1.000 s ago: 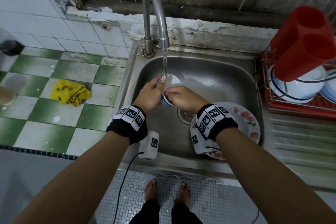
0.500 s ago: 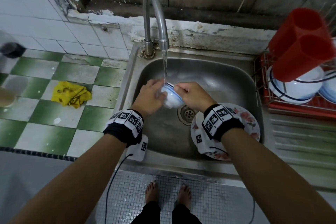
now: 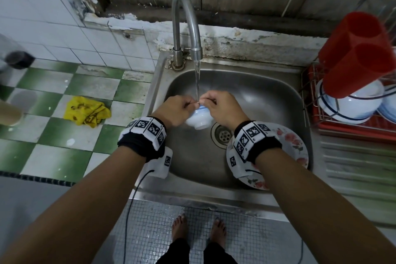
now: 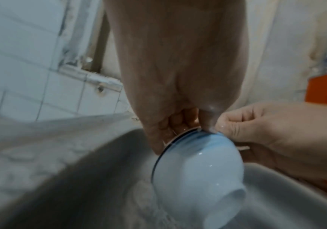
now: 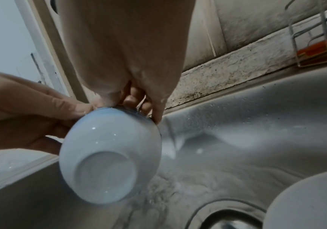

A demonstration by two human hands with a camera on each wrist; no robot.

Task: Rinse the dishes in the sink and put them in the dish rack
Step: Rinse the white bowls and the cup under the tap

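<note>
At centre frame, your left hand [image 3: 179, 109] and right hand [image 3: 221, 107] both pinch the bowl [image 3: 198, 119] rim under the tap [image 3: 188, 25]; turn it slowly, gripping firmly since it looks slippery.

Both forearms reach forward; left hand [image 3: 179, 109] and right hand [image 3: 222, 107] meet, fingers [image 4: 231, 130] curled, apparently pinching.

Head view: high above, looking down into the sink [image 3: 246, 92]. Wrist views: close, low, facing along each hand; both sharing the bowl [image 4: 198, 167].
</note>
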